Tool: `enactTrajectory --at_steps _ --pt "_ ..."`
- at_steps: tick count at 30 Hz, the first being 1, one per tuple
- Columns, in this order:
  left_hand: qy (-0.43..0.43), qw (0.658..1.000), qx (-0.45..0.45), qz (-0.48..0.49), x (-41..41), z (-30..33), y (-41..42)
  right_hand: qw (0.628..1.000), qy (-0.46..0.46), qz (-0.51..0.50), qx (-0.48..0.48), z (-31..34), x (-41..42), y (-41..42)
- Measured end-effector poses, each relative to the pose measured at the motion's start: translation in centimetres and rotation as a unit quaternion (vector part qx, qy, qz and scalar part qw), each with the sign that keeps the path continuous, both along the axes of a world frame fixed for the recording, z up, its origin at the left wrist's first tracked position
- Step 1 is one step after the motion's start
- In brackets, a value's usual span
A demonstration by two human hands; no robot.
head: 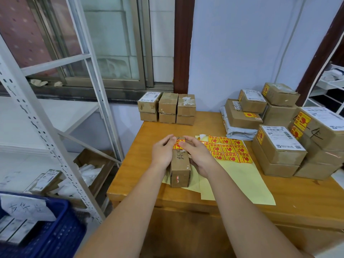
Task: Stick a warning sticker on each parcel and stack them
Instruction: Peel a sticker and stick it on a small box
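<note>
A long cardboard parcel (180, 165) with handwritten digits lies on the wooden table (307, 194), end toward me. A yellow and red warning sticker (178, 144) sits on its far top face. My left hand (162, 152) holds the parcel's left side, thumb at the sticker's edge. My right hand (198, 155) holds the right side, its thumb pressing on the sticker. A sheet of several more warning stickers (229, 149) lies just to the right on yellow backing paper (247, 181).
Stacked parcels bearing stickers (279, 148) crowd the table's right side. Plain boxes (167, 108) stand in two layers at the back left. A white metal shelf (46, 127) and a blue crate (46, 231) are on the left.
</note>
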State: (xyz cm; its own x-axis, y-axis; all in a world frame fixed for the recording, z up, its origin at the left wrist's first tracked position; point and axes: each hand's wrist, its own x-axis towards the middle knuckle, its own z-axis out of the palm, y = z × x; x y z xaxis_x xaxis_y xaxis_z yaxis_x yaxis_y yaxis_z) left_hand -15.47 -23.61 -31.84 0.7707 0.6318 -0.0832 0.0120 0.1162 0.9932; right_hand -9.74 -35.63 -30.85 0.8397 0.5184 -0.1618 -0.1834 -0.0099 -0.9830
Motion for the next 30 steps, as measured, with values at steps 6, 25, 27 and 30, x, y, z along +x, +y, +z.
enactTrajectory --at_steps 6,25,27,30 --pt "-0.001 1.0 -0.012 -0.004 0.0 -0.1 0.0 0.999 0.015 0.029 0.005 -0.2 0.0 -0.7" --pt "-0.02 0.999 -0.044 0.005 0.0 -0.5 -0.1 0.999 0.034 0.02 0.012 -0.3 -0.5 0.5" --pt "-0.019 0.999 -0.044 0.003 0.0 -0.5 -0.2 0.999 0.035 0.018 0.011 -0.1 -0.9 0.4" --pt "-0.018 0.999 -0.044 -0.001 -0.2 -0.4 -0.2 1.0 0.027 0.01 0.003 0.0 -1.4 0.1"
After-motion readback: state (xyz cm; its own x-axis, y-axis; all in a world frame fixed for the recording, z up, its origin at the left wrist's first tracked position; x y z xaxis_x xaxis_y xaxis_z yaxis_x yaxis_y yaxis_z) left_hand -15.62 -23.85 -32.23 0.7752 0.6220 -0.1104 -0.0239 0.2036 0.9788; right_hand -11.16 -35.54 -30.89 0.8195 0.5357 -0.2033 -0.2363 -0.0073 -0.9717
